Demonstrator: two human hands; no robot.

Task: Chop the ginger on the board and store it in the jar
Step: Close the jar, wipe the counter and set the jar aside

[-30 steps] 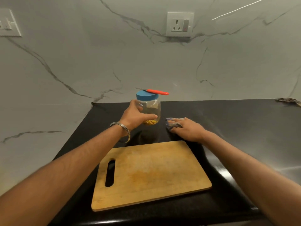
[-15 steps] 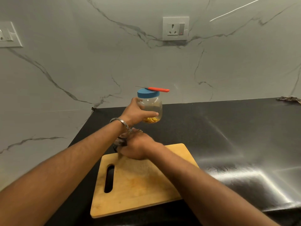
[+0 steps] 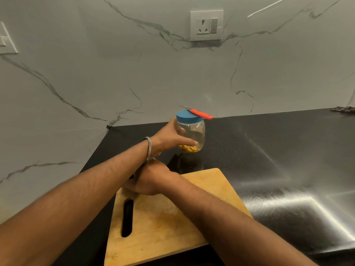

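Note:
My left hand (image 3: pixel 167 137) grips a clear jar (image 3: pixel 196 129) with a blue lid (image 3: pixel 186 116) and holds it just above the black counter. Yellow chopped ginger (image 3: pixel 189 148) lies in the jar's bottom. A knife with a red handle (image 3: pixel 201 114) lies across the lid. My right hand (image 3: pixel 151 179) sits at the far left corner of the bare wooden chopping board (image 3: pixel 172 227), under my left wrist. It is curled over a dark cloth (image 3: pixel 132 176), of which only a sliver shows; its fingers are hidden.
The black counter (image 3: pixel 278 150) stretches to the right and gleams in streaks. A marble wall stands behind, with a socket (image 3: pixel 206 25) and a switch plate (image 3: pixel 5 41). A small dark object (image 3: pixel 343 109) lies at the far right edge.
My right hand swept the cloth from right of the jar leftwards to the board's far left corner, passing under my left wrist. My left hand lifted the jar slightly.

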